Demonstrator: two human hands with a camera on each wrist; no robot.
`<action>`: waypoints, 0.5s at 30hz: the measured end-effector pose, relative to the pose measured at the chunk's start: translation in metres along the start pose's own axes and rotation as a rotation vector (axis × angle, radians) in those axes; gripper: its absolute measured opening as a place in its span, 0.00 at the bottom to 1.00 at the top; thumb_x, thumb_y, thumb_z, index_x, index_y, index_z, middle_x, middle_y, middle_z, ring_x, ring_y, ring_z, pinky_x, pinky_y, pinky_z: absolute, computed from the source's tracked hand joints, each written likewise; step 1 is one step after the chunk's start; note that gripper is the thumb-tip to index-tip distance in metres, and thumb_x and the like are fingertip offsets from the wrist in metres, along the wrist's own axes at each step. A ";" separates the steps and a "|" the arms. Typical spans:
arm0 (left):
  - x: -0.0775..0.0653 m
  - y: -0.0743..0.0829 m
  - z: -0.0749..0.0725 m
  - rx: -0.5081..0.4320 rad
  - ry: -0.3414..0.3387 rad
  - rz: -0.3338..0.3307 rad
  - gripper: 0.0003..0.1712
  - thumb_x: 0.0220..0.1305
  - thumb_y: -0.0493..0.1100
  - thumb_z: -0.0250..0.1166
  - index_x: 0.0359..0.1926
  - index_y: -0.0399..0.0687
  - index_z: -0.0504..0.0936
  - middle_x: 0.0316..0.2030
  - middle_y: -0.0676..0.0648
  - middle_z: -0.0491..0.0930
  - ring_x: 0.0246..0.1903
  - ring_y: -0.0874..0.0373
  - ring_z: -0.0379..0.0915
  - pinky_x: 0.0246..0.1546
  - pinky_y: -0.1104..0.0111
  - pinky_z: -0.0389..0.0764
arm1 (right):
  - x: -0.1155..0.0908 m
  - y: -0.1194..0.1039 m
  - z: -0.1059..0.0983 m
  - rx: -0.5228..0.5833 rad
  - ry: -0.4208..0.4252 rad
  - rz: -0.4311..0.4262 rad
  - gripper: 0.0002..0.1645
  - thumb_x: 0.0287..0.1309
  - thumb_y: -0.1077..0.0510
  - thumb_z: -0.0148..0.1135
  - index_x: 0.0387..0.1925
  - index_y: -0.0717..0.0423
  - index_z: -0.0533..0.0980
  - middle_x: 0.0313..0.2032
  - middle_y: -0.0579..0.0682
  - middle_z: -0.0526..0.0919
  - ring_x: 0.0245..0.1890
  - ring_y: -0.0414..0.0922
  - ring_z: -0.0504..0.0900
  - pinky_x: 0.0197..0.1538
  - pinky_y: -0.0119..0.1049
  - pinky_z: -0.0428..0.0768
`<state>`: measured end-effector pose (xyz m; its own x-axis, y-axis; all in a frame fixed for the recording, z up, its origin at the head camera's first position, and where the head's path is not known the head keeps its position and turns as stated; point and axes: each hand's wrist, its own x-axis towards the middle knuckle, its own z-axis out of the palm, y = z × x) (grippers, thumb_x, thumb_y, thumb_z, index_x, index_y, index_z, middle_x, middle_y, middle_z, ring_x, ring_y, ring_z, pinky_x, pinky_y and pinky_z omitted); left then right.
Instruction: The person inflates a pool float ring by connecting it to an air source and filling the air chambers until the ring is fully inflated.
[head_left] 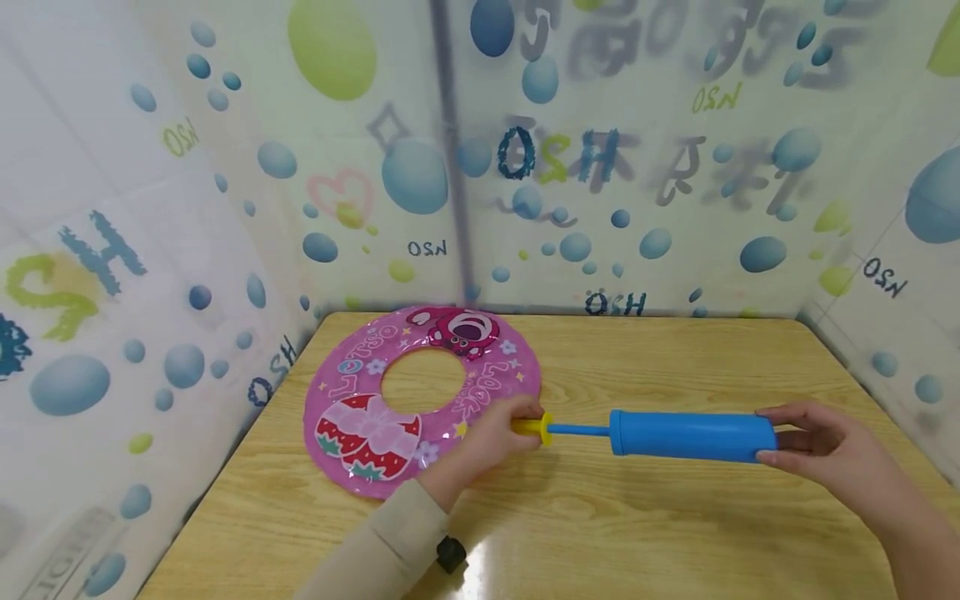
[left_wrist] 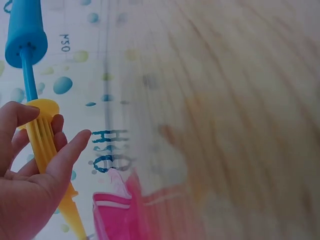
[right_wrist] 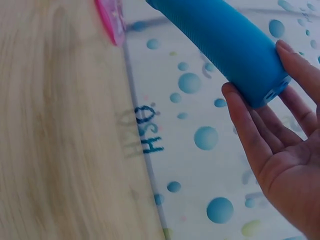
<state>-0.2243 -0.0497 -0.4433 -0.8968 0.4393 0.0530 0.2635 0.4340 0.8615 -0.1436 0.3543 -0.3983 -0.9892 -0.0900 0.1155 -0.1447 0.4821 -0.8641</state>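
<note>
A hand pump (head_left: 693, 436) with a blue barrel spans the space between my two hands, lying roughly level above the table. My left hand (head_left: 504, 435) grips its yellow handle (left_wrist: 44, 142), fingers wrapped round the ridged grip. A stretch of blue rod (head_left: 579, 430) shows between handle and barrel. At the far end, my right hand (head_left: 825, 446) holds the barrel's closed end by the fingertips, thumb on one side and fingers on the other. Behind my left hand lies a pink inflated swim ring (head_left: 347, 358) with strawberry and bear prints; my left hand overlaps its right edge.
The wooden table (head_left: 675, 525) is backed by a curtain (head_left: 660, 192) printed with bubbles and letters, which also runs along both sides. A small black object (head_left: 451, 553) is by my left sleeve, near the table's front.
</note>
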 end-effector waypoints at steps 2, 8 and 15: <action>0.000 0.001 0.002 -0.008 -0.004 -0.003 0.18 0.60 0.34 0.69 0.51 0.45 0.79 0.49 0.50 0.81 0.53 0.54 0.73 0.60 0.58 0.70 | 0.004 -0.003 0.008 0.040 -0.035 0.015 0.21 0.58 0.66 0.67 0.53 0.59 0.76 0.45 0.28 0.76 0.40 0.34 0.82 0.37 0.36 0.84; 0.001 0.002 0.009 0.016 0.000 0.029 0.15 0.59 0.32 0.69 0.47 0.45 0.79 0.46 0.50 0.81 0.51 0.54 0.74 0.58 0.59 0.72 | 0.012 -0.011 0.032 0.075 -0.075 0.042 0.23 0.56 0.61 0.70 0.52 0.63 0.75 0.47 0.37 0.77 0.41 0.37 0.82 0.40 0.40 0.84; 0.003 0.004 0.015 0.068 -0.002 0.078 0.14 0.57 0.31 0.69 0.44 0.43 0.79 0.45 0.48 0.81 0.49 0.53 0.75 0.55 0.62 0.74 | 0.016 -0.016 0.055 0.129 -0.074 0.013 0.24 0.54 0.60 0.72 0.50 0.65 0.75 0.48 0.44 0.78 0.41 0.38 0.83 0.41 0.43 0.84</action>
<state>-0.2208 -0.0344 -0.4471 -0.8716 0.4758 0.1178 0.3567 0.4509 0.8182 -0.1557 0.2966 -0.4094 -0.9860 -0.1503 0.0716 -0.1231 0.3684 -0.9215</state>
